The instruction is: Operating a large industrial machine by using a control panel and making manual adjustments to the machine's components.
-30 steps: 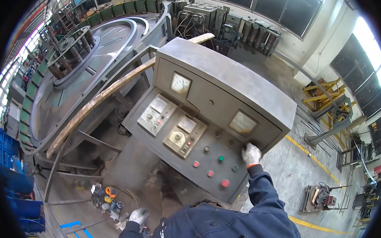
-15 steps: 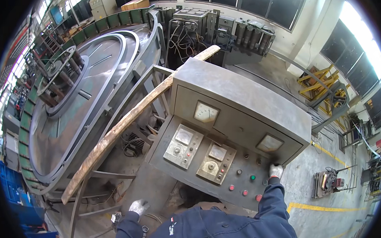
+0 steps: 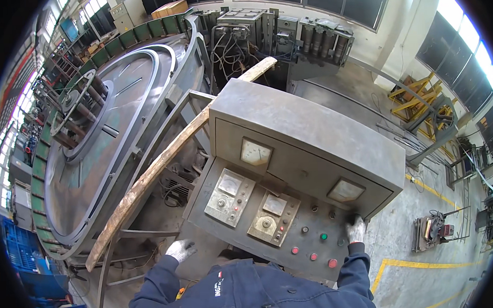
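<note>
- While the right hand [image 3: 356, 230] is curled at the right edge of the control panel [image 3: 308, 244], its grip cannot be told, the fingertips being hidden.
- Nearby, a green button [image 3: 324, 237] and red buttons [image 3: 313, 257] are set; one could be pressed accidentally if the sleeve [image 3: 361, 264] is swept sideways.
- The left hand [image 3: 181, 249] is held half-open, apparently empty, beside the panel's left.
</note>
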### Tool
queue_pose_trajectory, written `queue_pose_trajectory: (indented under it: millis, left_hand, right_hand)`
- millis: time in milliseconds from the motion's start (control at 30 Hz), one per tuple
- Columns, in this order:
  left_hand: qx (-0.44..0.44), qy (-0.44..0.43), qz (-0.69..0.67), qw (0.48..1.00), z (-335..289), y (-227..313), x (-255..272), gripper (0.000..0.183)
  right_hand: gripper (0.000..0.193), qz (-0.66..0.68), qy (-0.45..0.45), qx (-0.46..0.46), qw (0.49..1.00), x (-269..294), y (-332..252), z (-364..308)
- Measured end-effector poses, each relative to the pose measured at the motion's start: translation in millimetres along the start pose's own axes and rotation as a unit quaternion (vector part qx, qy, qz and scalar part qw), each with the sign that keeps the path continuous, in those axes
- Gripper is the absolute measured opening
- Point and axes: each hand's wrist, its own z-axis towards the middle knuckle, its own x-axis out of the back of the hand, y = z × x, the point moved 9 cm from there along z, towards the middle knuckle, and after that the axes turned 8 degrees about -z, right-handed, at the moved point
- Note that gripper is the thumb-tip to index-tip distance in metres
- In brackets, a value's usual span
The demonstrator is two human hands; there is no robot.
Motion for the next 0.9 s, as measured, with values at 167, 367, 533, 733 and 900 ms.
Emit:
queue_pose_trajectory:
  millis: [167,367,533,733,900]
  left_hand:
    - [-0.008,-0.018,0.002,1.000,14,10,-5,0.052]
    - [-0.020,-0.023,0.011,0.999,34,12,5,0.051]
    - [-0.017,-0.018,0.012,1.000,38,-8,15,0.052]
    - [-0.058,0.002,-0.005,0.998,49,-15,37,0.050]
    - [-0.079,0.002,-0.004,0.997,55,-31,51,0.049]
  right_hand:
    - [0.048,-0.018,-0.089,0.005,0.996,22,-14,-5]
    - [0.036,-0.170,-0.117,-0.020,0.978,17,-10,6]
    - [0.038,-0.207,-0.090,-0.084,0.970,26,-21,1]
    - [0.038,-0.257,-0.117,-0.113,0.953,21,-21,6]
    - [0.037,-0.267,-0.095,-0.122,0.951,17,-22,5]
